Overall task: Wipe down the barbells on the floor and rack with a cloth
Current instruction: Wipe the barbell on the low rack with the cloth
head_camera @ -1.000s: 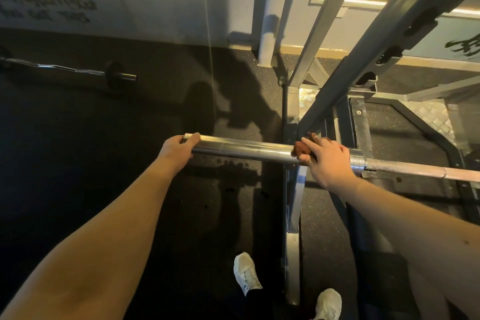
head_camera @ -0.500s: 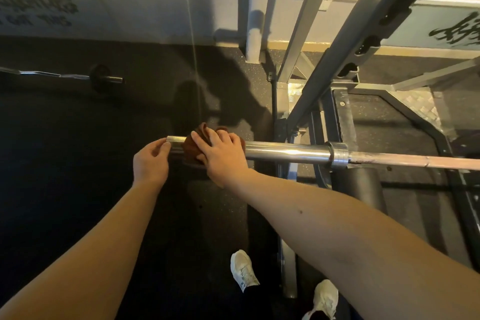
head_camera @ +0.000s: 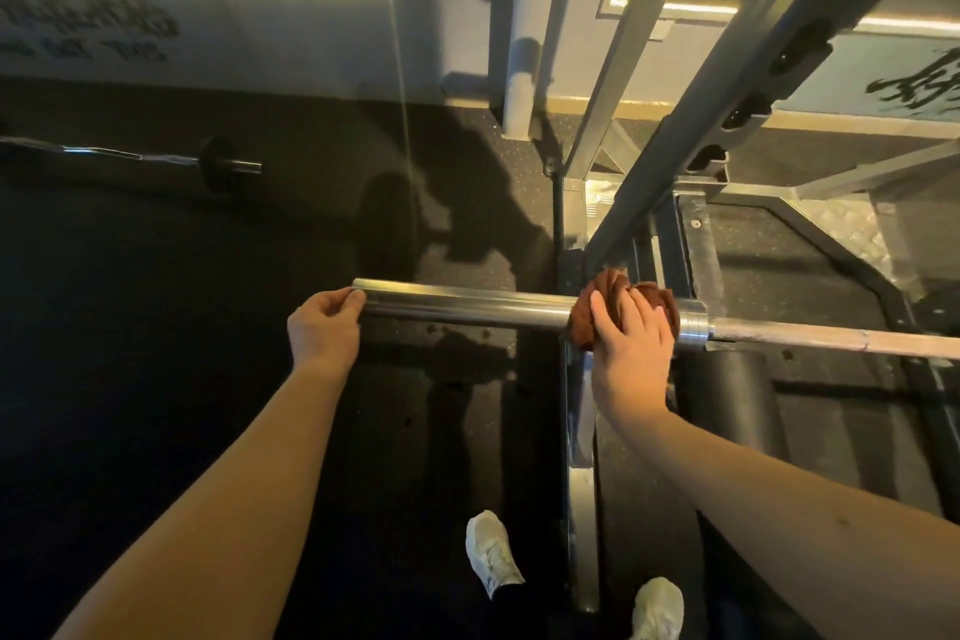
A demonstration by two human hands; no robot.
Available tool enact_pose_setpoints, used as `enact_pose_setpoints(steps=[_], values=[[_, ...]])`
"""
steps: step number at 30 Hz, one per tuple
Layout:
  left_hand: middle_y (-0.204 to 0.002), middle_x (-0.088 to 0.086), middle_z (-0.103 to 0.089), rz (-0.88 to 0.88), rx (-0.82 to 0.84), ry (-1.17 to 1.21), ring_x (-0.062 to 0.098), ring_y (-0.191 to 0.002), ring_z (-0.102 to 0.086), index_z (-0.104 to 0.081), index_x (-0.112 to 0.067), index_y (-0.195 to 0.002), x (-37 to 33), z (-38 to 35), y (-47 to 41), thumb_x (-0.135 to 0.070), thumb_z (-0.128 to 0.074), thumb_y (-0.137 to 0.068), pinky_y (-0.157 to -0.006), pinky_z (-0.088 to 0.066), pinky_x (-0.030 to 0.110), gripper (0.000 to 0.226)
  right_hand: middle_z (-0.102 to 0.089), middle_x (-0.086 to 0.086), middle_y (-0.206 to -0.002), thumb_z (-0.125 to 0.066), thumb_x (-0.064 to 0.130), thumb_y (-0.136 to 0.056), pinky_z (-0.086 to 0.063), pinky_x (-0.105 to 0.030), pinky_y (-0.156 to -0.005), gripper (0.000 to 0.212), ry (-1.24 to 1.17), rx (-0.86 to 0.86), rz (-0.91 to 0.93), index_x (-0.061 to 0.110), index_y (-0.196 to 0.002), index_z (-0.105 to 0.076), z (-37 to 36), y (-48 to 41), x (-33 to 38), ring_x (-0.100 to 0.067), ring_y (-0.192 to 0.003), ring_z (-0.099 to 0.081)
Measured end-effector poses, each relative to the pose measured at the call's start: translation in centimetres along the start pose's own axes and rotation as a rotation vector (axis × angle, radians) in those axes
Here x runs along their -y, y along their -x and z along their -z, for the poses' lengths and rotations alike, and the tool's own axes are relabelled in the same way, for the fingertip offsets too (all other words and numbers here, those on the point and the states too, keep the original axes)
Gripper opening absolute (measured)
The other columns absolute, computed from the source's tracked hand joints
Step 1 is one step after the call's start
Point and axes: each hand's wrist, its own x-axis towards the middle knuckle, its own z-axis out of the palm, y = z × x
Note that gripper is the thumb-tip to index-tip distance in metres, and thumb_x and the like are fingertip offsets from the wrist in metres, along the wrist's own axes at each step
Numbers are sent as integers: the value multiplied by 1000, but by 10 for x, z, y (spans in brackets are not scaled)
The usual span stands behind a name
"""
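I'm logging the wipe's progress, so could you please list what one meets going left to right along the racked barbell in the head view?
left hand → bare sleeve → cloth under the right hand → collar → thinner shaft

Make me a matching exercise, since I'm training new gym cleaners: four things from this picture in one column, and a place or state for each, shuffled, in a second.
Column one
1. cloth
2. left hand
3. curl bar
4. shoes

Column two
A. lies on the floor, far left
B. white, at the bottom edge of the view
C. grips the end of the barbell sleeve
D. reddish-brown, bunched on the sleeve under the right hand

Pairs: 1-D, 2-C, 3-A, 4-B
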Motion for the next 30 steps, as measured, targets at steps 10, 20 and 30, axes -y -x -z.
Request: enact_pose_setpoints(steps=[10,20,30], values=[[-115,-5,-67,42,-7,69,12,-106,-67,-69,-26,-115,6,0,-5,-27,-61,-102,-87,-57,29,16,-25,-8,-165,-64,24,-99,-6,-55,-125,78,-40,182,280,35,-162,-19,-33,-37,177,-36,-153,-17],[-112,-1,-72,104,-49,192,12,-105,-70,-70,-24,-112,7,-7,-1,-32,-51,-107,-95,-58,35,21,-35,-9,-161,-63,24,-100,-21,-52,-124,72,-63,214,467,32,-161,-25,-44,-55,204,-34,-150,-29],[-150,-3,-47,-57,142,-74,19,-136,-48,-43,-36,-152,-1,-10,-2,-27,-52,-106,-112,-45,45,48,-40,-13,-158,-70,14,-93,-18,-52,-123,74,37,67,221,28,-157,-36,2,-9,-7,-38,-148,-33]])
